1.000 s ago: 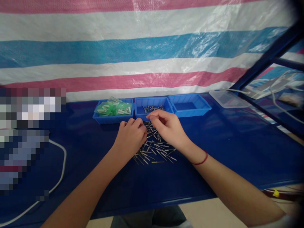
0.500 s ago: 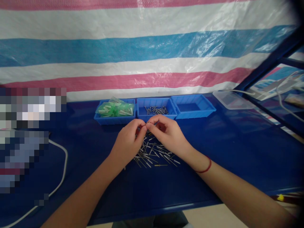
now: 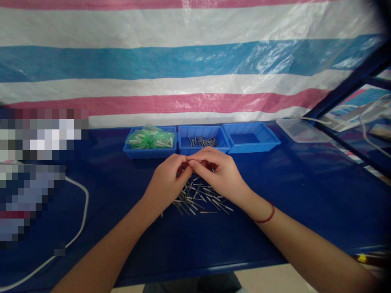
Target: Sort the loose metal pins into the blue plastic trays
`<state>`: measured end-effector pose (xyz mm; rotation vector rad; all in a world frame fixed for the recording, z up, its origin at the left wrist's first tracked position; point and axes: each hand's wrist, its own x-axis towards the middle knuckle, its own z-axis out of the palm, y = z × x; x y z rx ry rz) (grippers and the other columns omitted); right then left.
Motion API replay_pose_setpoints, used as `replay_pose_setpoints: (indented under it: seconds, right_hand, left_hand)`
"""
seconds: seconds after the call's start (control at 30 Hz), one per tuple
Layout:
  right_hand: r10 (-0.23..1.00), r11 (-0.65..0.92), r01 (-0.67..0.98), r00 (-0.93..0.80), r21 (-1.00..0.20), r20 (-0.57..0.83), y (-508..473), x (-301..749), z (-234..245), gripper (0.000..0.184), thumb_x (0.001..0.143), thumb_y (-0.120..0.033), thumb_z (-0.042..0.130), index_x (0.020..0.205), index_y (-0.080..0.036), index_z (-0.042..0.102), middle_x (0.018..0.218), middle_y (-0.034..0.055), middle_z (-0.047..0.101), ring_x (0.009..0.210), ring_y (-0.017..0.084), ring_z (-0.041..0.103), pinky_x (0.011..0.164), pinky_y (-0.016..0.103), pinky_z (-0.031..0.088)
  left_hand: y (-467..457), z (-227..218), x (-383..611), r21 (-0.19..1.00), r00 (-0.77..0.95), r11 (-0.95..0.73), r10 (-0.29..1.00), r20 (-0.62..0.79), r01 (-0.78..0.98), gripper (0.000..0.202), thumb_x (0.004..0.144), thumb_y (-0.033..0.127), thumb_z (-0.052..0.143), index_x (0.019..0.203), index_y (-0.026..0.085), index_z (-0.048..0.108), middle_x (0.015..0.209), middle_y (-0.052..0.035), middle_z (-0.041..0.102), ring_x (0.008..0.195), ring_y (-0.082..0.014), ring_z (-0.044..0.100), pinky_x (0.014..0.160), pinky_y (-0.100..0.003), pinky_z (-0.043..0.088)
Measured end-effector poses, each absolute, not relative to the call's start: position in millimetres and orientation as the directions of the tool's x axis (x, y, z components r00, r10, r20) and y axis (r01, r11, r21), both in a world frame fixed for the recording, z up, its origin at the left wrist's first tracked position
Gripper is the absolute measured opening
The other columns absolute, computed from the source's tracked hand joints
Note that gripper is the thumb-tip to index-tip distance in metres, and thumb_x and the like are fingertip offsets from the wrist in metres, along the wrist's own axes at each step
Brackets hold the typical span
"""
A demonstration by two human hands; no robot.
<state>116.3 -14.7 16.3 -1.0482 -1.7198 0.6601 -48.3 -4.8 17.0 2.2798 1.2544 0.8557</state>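
Note:
My left hand and my right hand meet fingertip to fingertip over a heap of pop rivets on the dark blue table. Both hands are closed in a pinch. Whatever lies between the fingertips is hidden or too small to name. A single rivet lies at the near edge of the heap. Just beyond my hands stands the middle blue bin, which has short metal pieces in it.
The left blue bin holds green-tinted plastic bags of white pieces. At the right stand another blue bin and a clear plastic lid or tray. A white cable curves along the left. Striped sheeting hangs behind.
My fingertips have drawn a little closer together, with the right fingers now overlapping the left. The whole view has shifted slightly; the bins and heap stay put.

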Motion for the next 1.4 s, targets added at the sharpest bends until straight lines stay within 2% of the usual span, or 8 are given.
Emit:
replay_pose_setpoints:
  seconds: [0.4,0.6,0.7,0.87,0.97,1.07,1.23,1.4]
  right_hand:
    - [0.8,0.592,0.439,-0.22,-0.675,0.558,-13.1,121.7,21.5,0.019,0.087,-0.019,0.055,0.097,-0.02,0.071,0.088,0.005,0.065,0.063,0.011,0.055,0.057,0.026,0.045]
    - [0.766,0.637,0.471,-0.299,-0.61,0.569,-8.1,125.1,18.9,0.019,0.091,-0.017,0.05,0.098,-0.017,0.068,0.092,0.0082,0.066,0.086,0.017,0.061,0.075,0.03,0.049]
    - [0.769,0.637,0.467,-0.33,-0.613,0.547,-7.1,125.3,16.7,0.02,0.093,-0.018,0.047,0.098,-0.018,0.066,0.093,0.0082,0.067,0.088,0.017,0.061,0.079,0.032,0.049]
    - [0.845,0.532,0.424,-0.309,-0.732,0.435,-6.3,123.4,12.8,0.019,0.093,-0.025,0.047,0.094,-0.018,0.065,0.085,0.005,0.067,0.075,0.015,0.06,0.068,0.028,0.046]
    - [0.935,0.355,0.328,-0.134,-0.875,0.329,-1.4,125.9,9.9,0.024,0.092,-0.035,0.049,0.09,-0.016,0.064,0.069,0.0008,0.06,0.057,0.011,0.051,0.053,0.024,0.04]
    - [0.974,0.202,0.18,0.066,-0.963,0.217,6.4,131.2,7.7,0.031,0.087,-0.044,0.055,0.091,-0.015,0.065,0.06,-0.0027,0.053,0.046,0.008,0.042,0.043,0.022,0.032]
    - [0.986,0.075,-0.012,0.15,-0.997,0.072,13.4,134.6,8.4,0.038,0.083,-0.048,0.057,0.098,-0.015,0.066,0.059,-0.0038,0.051,0.039,0.006,0.036,0.037,0.021,0.026]
    - [0.985,0.131,0.034,0.11,-0.991,0.134,10.2,132.1,10.0,0.029,0.085,-0.041,0.055,0.089,-0.015,0.066,0.06,-0.0035,0.052,0.041,0.006,0.037,0.038,0.021,0.026]
  left_hand:
    - [-0.3,24.7,-56.1,0.549,0.356,-0.541,0.839,0.412,0.637,0.01,0.086,0.027,0.059,0.082,0.019,0.056,0.078,0.0011,0.059,0.072,-0.013,0.056,0.065,-0.024,0.044]
    - [-0.3,27.8,-59.3,0.503,0.379,-0.579,0.809,0.448,0.641,0.008,0.087,0.026,0.058,0.084,0.019,0.055,0.08,0.001,0.058,0.076,-0.0128,0.056,0.069,-0.024,0.045]
    - [-2.0,28.0,-58.2,0.495,0.383,-0.596,0.796,0.469,0.632,0.007,0.087,0.024,0.057,0.083,0.019,0.055,0.081,0.0007,0.058,0.075,-0.0126,0.056,0.069,-0.024,0.045]
    - [-4.5,29.4,-56.2,0.5,0.358,-0.588,0.799,0.483,0.636,0.011,0.088,0.031,0.058,0.088,0.019,0.057,0.077,0.0017,0.058,0.072,-0.0122,0.056,0.068,-0.023,0.046]
    - [-4.1,29.0,-56.2,0.511,0.353,-0.578,0.807,0.473,0.636,0.027,0.087,0.035,0.059,0.109,0.019,0.057,0.08,0.0012,0.06,0.072,-0.0126,0.057,0.069,-0.025,0.047]
    - [-3.0,27.0,-56.5,0.505,0.393,-0.572,0.817,0.422,0.646,0.033,0.089,0.035,0.056,0.117,0.018,0.055,0.084,-0.0012,0.063,0.073,-0.0139,0.059,0.07,-0.027,0.046]
    - [-2.3,22.7,-55.3,0.379,0.548,-0.631,0.776,0.313,0.677,0.017,0.09,0.028,0.053,0.097,0.018,0.066,0.086,-0.0029,0.066,0.078,-0.0162,0.059,0.071,-0.03,0.04]
    - [-6.6,18.4,-52.0,0.245,0.637,-0.68,0.733,0.239,0.691,0.016,0.086,0.031,0.059,0.078,0.02,0.068,0.079,-0.0007,0.066,0.081,-0.0188,0.055,0.075,-0.036,0.032]
